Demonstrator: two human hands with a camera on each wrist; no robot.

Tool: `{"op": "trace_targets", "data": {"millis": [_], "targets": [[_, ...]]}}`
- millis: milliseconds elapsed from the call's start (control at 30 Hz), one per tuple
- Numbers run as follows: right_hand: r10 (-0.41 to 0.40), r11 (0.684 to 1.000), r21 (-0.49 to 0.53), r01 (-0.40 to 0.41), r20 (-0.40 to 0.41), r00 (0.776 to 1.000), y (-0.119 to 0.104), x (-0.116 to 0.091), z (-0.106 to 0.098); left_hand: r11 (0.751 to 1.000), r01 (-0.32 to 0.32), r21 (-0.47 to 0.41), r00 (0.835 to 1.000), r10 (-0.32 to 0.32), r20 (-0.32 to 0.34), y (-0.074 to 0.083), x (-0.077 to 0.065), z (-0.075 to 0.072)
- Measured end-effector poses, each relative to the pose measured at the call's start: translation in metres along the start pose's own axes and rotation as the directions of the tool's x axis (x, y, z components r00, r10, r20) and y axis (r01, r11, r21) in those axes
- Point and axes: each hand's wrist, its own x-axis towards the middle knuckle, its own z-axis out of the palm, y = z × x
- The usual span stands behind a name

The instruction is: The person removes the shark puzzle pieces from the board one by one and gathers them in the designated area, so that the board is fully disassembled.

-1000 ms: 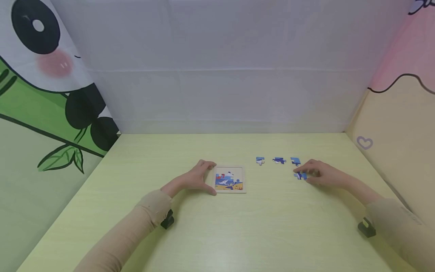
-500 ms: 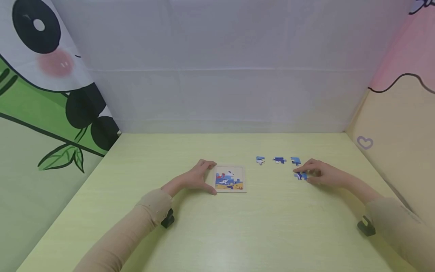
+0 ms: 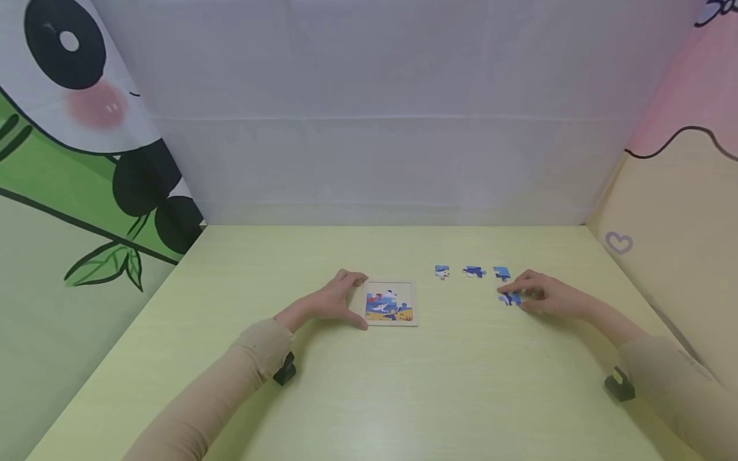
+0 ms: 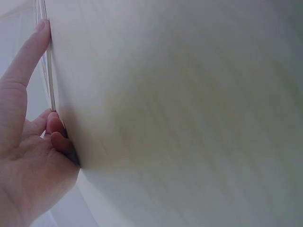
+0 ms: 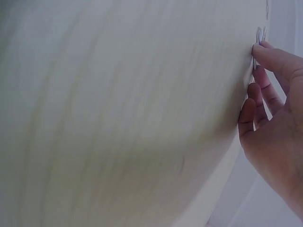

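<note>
A square jigsaw tray (image 3: 414, 304) with a pale frame lies on the table, partly filled with a blue and orange sea picture. My left hand (image 3: 330, 299) holds it by its left side, thumb at the near corner and fingers at the far corner. In the left wrist view, the thumb (image 4: 41, 30) rests along the tray's edge. To the right, my right hand (image 3: 548, 296) pinches a blue-and-white jigsaw piece (image 3: 510, 299) between thumb and fingers, close over the table. The right wrist view shows that piece edge-on at the fingertips (image 5: 259, 51).
Three more blue jigsaw pieces lie in a row at the back: a left piece (image 3: 442, 272), a middle piece (image 3: 474, 271) and a right piece (image 3: 501, 273). A pale wall (image 3: 369, 160) rises behind the table, with patterned panels at both sides.
</note>
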Motion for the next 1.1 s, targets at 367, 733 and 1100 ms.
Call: {"op": "trace_targets", "data": {"millis": [367, 733, 1100], "targets": [[0.01, 1.0, 0.0, -0.01, 0.001, 1.0, 0.0013, -0.0006, 0.002, 1.0, 0.011, 0.006, 1.0, -0.011, 0.004, -0.0019, 0.0021, 0.0007], [0.008, 1.0, 0.006, -0.008, 0.002, 1.0, 0.003, -0.0009, 0.0033, 1.0, 0.003, 0.015, 1.0, -0.003, -0.001, -0.0045, 0.0041, 0.002], [0.012, 1.0, -0.001, -0.012, 0.0, 1.0, 0.0017, -0.001, 0.0038, 1.0, -0.003, 0.011, 1.0, 0.003, 0.004, -0.003, 0.0036, 0.001]]}}
